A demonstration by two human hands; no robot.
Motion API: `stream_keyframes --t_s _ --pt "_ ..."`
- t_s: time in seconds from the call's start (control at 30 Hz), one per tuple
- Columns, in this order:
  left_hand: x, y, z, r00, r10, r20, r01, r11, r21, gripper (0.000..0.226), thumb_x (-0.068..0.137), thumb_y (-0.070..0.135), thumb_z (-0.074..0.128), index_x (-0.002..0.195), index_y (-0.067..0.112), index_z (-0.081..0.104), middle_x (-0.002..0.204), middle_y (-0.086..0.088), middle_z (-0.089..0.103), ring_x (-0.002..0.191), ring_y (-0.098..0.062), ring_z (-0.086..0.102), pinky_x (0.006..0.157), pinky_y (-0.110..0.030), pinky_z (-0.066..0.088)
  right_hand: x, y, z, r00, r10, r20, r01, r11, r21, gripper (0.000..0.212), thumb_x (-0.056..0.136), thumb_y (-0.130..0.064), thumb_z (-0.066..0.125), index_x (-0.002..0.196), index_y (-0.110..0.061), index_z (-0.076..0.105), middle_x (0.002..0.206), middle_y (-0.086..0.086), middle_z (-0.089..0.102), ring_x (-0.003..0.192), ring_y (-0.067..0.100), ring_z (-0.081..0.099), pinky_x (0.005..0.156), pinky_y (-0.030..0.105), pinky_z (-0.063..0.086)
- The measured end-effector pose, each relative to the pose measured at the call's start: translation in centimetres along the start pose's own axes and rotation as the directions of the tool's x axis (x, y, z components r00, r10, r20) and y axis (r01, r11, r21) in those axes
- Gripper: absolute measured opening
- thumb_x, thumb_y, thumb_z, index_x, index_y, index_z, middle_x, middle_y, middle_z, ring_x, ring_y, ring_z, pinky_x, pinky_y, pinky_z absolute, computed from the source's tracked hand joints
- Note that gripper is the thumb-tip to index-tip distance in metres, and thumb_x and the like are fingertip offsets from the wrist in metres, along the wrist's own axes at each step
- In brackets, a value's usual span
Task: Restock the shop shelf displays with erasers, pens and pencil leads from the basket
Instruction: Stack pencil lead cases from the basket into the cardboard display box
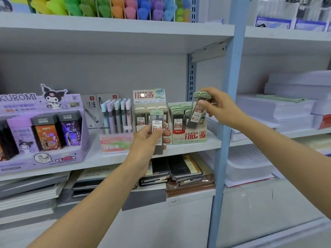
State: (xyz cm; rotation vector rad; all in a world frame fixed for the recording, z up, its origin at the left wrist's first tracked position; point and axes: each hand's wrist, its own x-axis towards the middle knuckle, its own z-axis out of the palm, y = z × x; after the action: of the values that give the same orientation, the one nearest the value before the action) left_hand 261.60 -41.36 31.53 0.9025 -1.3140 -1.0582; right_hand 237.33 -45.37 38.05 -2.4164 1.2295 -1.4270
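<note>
My left hand (148, 140) grips a green-capped 0.7 pencil lead case (157, 126) upright in front of the shelf edge. My right hand (217, 106) pinches two more green-capped lead cases (197, 109), tilted, just above the right side of the 0.7 lead display box (189, 136). That box holds several green-capped cases. To its left stands the 0.5 lead display box (150, 97) with beige-capped cases. No basket is in view.
A pastel pen display (116, 120) and a purple Kuromi lead box (43, 129) stand to the left on the white shelf (193, 147). A blue upright post (227, 122) stands right of the boxes. Notebooks lie on the shelf below, paper stacks (286, 108) at right.
</note>
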Motion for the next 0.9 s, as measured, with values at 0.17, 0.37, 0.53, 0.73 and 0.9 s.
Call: stream_keyframes --t_s 0.17,0.37,0.53,0.73,0.9 --pt "0.0 0.4 0.7 1.000 -0.003 0.014 0.003 1.000 -0.002 0.018 0.101 0.020 0.050 0.109 0.022 0.066 0.094 0.001 0.075 0.080 -0.011 0.068 0.061 -0.023 0.056 -0.1 0.5 -0.7 1.000 0.007 0.023 -0.008 1.000 0.020 0.015 0.097 -0.017 0.055 0.111 -0.023 0.056 0.095 -0.004 0.061 0.074 0.010 0.059 0.059 0.029 0.053" --pt "1.1 1.3 2.0 0.997 0.032 0.064 -0.032 0.999 0.000 0.018 0.101 0.021 0.049 0.110 0.021 0.064 0.087 0.006 0.076 0.075 -0.004 0.069 0.056 -0.019 0.053 0.8 1.0 -3.7 0.990 -0.020 -0.138 0.015 0.999 -0.033 0.014 0.097 -0.017 0.055 0.111 -0.016 0.057 0.088 -0.002 0.061 0.070 0.017 0.057 0.059 0.034 0.053" --pt "2.4 1.8 3.4 0.996 0.031 0.082 -0.030 0.999 -0.024 0.017 0.101 0.021 0.049 0.109 0.024 0.065 0.091 0.002 0.076 0.076 -0.008 0.071 0.059 -0.021 0.055 1.2 1.6 -2.5 0.989 -0.066 -0.134 0.051 0.992 -0.115 0.015 0.096 -0.018 0.058 0.110 -0.021 0.057 0.089 -0.019 0.058 0.072 0.005 0.057 0.066 0.029 0.049" --pt "3.5 1.7 4.1 0.995 0.036 0.093 -0.034 0.999 -0.029 0.017 0.101 0.021 0.050 0.108 0.025 0.065 0.091 0.002 0.076 0.078 -0.009 0.072 0.061 -0.022 0.057 2.4 1.8 -2.2 0.994 -0.073 -0.080 0.061 0.988 -0.139 0.019 0.095 -0.020 0.058 0.114 -0.017 0.058 0.091 -0.018 0.058 0.071 0.004 0.055 0.062 0.020 0.045" --pt "3.9 1.5 4.3 0.990 0.045 0.135 -0.042 0.999 -0.027 0.018 0.099 0.020 0.052 0.113 0.020 0.064 0.096 0.003 0.076 0.081 -0.012 0.072 0.066 -0.024 0.057 2.3 2.6 -1.9 0.998 -0.056 0.022 0.060 0.970 -0.236 0.020 0.095 -0.022 0.058 0.115 -0.019 0.057 0.096 -0.008 0.064 0.073 0.001 0.055 0.063 0.020 0.042"
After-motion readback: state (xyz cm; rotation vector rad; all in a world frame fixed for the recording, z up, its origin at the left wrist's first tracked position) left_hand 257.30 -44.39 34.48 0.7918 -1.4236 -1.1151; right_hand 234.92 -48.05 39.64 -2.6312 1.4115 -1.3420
